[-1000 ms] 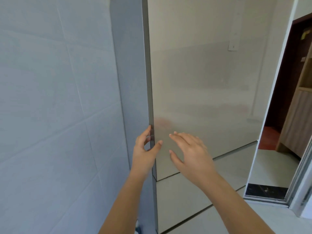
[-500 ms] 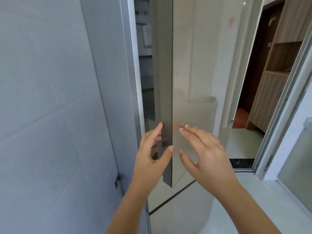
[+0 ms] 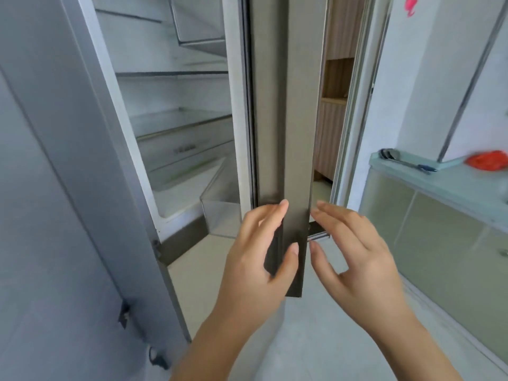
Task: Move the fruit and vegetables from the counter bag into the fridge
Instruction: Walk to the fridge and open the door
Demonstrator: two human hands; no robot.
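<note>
Door (image 3: 286,105) edge is pinched in left grip (image 3: 255,259) to swing it; right grip (image 3: 354,259) spread, empty, beside it; fridge (image 3: 176,111) exposed.

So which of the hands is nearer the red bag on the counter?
Right. The right hand hovers open beside the fridge door's edge, on the side of the red bag; the left hand grips the door edge, farther away.

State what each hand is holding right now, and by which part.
The left hand grips the grey metal fridge door by its free edge near the bottom, thumb on the edge face. The right hand hovers open beside it, holding nothing.
</note>
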